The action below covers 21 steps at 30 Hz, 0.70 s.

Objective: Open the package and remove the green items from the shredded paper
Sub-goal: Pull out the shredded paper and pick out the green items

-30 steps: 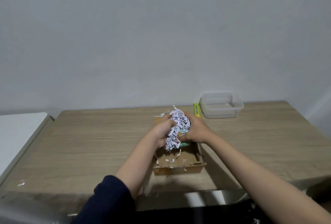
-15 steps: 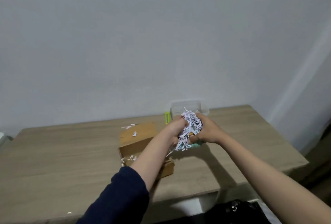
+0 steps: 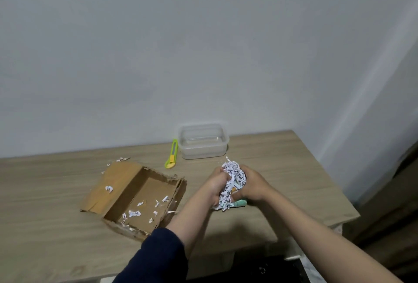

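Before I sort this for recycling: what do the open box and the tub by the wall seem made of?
The open box looks like brown corrugated cardboard, matte, with torn ragged edges. The tub looks like clear, slightly frosted plastic, smooth: the table shows through its walls.

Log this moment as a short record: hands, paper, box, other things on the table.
left hand: grips the paper wad from the left
right hand: grips the same wad from the right
paper wad: held above the table, right of the box
green item: pokes out under the wad
box: open, a few paper scraps inside
knife: left of the plastic tub
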Available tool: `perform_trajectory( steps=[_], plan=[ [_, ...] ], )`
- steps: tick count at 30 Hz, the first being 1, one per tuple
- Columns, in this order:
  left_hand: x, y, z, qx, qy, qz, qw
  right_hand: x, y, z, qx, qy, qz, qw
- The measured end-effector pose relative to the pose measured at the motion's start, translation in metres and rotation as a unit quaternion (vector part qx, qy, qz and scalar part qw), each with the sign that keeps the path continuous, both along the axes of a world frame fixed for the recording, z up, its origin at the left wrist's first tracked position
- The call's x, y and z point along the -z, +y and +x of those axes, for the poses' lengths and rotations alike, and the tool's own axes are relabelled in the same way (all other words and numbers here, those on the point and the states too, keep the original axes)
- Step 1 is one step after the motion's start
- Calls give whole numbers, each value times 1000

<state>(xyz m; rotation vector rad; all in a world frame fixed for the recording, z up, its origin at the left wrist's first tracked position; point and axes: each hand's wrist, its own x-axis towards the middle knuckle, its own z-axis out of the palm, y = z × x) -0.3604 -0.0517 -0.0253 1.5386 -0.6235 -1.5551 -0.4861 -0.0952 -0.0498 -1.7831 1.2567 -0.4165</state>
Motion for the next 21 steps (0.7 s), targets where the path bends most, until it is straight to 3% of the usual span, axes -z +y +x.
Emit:
perform_trajectory(
  steps=[10, 15, 21],
  plan=[
    [3, -3, -7, -7, 60, -31, 998, 10, -9, -9, -24, -25, 12, 999],
    [-9, 1, -2, 54, -27, -14, 998, 9, -13, -12, -49, 44, -6, 998],
    [-22, 1, 9, 54, -166, -9, 985, -16, -9, -12, -59, 132, -10, 989]
  ],
)
